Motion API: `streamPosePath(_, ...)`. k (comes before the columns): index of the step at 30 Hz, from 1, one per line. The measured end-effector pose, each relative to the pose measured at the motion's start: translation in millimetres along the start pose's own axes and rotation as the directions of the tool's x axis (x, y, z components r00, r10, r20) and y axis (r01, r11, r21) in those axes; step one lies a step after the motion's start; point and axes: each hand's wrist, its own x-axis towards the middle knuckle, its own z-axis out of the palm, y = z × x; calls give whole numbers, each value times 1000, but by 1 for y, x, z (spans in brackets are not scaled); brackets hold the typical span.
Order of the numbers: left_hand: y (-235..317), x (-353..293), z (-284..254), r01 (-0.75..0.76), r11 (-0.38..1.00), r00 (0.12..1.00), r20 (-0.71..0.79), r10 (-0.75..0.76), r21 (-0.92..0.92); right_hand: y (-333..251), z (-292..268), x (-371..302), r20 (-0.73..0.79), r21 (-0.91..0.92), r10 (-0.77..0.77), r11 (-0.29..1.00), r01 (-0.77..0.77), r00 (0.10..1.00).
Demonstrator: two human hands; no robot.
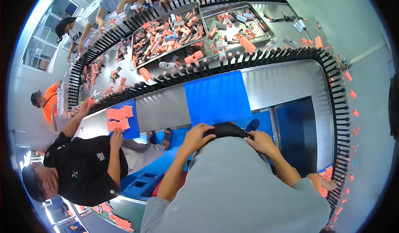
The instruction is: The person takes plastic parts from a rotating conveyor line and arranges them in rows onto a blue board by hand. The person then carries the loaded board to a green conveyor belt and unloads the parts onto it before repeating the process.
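Note:
A black waist pouch (227, 130) sits at my waist, against my grey shirt. My left hand (197, 137) is closed on its left end, fingers curled over the top edge. At the opposite end my right hand (262, 143) grips the pouch, with some fingertips hidden against the fabric. Just beyond the pouch a blue mat (217, 96) lies on the metal table (162, 109).
Past the mat runs a conveyor of black upright pegs (199, 69), some bearing orange pieces. Behind it stand a full metal tray (134, 52) and a sparser tray (270, 33). A co-worker in black (85, 170) works at the left beside orange pieces (119, 117). Others stand farther off.

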Motion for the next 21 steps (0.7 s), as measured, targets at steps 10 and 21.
streamPosePath(10, -31, -19, 36, -240, 959, 931, -246, 271, 147, -13, 32, 41, -7, -29, -120, 992, 120, 993)
streamPosePath(21, -3, -162, -21, 189, 981, 917, -366, -157, 52, -124, 47, 88, 365, 75, -619, 764, 641, 695)
